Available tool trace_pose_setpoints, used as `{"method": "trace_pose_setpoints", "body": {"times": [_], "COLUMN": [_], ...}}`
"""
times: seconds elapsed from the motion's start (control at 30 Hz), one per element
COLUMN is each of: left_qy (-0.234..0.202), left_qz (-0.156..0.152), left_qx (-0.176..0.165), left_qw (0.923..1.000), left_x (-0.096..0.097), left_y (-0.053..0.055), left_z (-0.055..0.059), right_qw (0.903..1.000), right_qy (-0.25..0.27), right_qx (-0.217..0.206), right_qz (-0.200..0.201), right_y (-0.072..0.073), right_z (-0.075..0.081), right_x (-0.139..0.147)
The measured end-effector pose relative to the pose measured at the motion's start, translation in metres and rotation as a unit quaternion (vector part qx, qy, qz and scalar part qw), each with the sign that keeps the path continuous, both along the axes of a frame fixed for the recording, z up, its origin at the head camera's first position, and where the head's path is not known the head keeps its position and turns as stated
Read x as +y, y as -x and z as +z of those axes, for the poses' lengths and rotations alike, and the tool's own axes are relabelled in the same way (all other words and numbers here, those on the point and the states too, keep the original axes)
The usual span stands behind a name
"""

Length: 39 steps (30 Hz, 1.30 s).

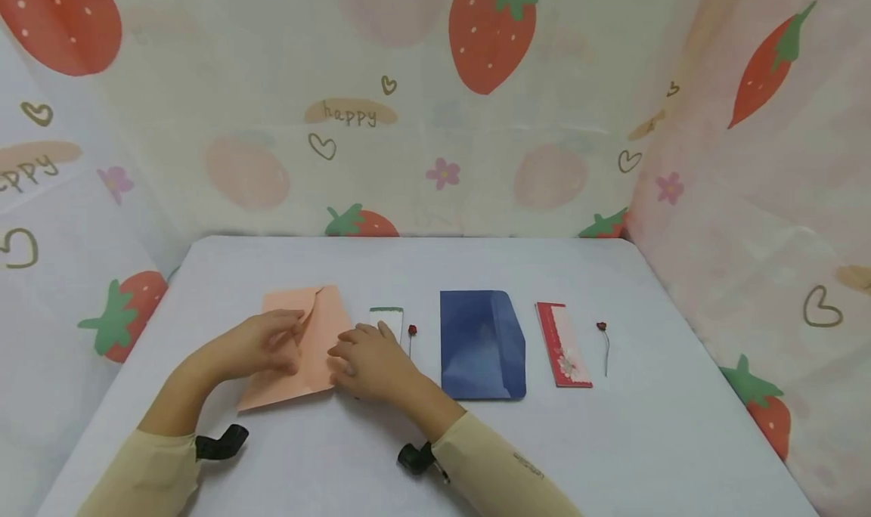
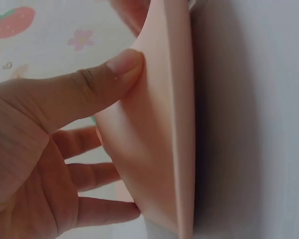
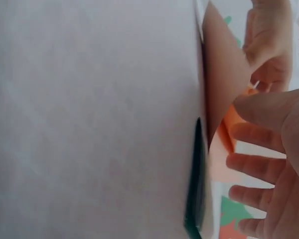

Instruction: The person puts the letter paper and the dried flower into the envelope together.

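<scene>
The peach envelope [image 1: 327, 362] lies on the counter [image 1: 327, 464], with its paper partly raised, and both hands are at it. At its left part is the left hand [image 1: 252, 345]: the thumb presses on the raised panel [image 2: 149, 134] and the other fingers reach behind it, so it seems to have a light pinch of the paper. At the right edge of the peach envelope is the right hand [image 1: 377, 362], with its fingers spread loosely; its thumb seems to touch the paper, but it grips nothing.

Just to the right of the peach envelope lie the white card [image 1: 386, 317], partly hidden by the right hand, and the small red flower [image 1: 412, 330] with a thin stem. Farther to its right come the blue envelope [image 1: 469, 343], the red card [image 1: 566, 347] and the second flower [image 1: 602, 326].

In my judgement, the thin panel could crease or tear if the left thumb presses too strongly. Also, the right wrist, being low, might push the white card or bend the nearer stem.
</scene>
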<state>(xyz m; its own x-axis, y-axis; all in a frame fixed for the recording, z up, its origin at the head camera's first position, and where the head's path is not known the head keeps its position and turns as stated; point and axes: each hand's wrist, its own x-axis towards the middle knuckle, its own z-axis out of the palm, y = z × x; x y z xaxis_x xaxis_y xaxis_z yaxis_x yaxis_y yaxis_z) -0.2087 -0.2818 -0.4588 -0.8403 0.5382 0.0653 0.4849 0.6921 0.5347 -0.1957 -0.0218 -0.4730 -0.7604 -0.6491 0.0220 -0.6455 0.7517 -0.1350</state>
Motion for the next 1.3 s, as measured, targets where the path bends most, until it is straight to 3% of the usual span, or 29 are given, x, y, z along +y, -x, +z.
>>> {"method": "trace_pose_setpoints", "body": {"times": [0.27, 0.5, 0.83, 1.13, 1.3], "left_qy": [0.019, 0.034, 0.029, 0.028, 0.023], "left_qz": [0.009, 0.015, 0.012, 0.011, 0.018], "left_qx": [-0.030, -0.052, -0.053, -0.059, -0.076], "left_qw": [0.9993, 0.9979, 0.9981, 0.9978, 0.9967], "left_x": [0.006, 0.010, 0.011, 0.014, 0.016], "left_y": [0.003, 0.005, 0.005, 0.004, 0.002], "left_z": [0.001, -0.001, 0.002, 0.006, 0.006], "right_qw": [0.9988, 0.9950, 0.9664, 0.9562, 0.9602], "right_qy": [0.034, 0.083, 0.192, 0.161, 0.074], "right_qx": [0.021, 0.012, -0.042, -0.018, -0.017], "right_qz": [-0.027, -0.055, -0.165, -0.244, -0.269], "right_y": [-0.008, -0.016, -0.019, -0.013, -0.011], "right_z": [0.005, 0.002, -0.005, -0.011, -0.009], "right_x": [0.016, 0.037, 0.050, 0.052, 0.049]}}
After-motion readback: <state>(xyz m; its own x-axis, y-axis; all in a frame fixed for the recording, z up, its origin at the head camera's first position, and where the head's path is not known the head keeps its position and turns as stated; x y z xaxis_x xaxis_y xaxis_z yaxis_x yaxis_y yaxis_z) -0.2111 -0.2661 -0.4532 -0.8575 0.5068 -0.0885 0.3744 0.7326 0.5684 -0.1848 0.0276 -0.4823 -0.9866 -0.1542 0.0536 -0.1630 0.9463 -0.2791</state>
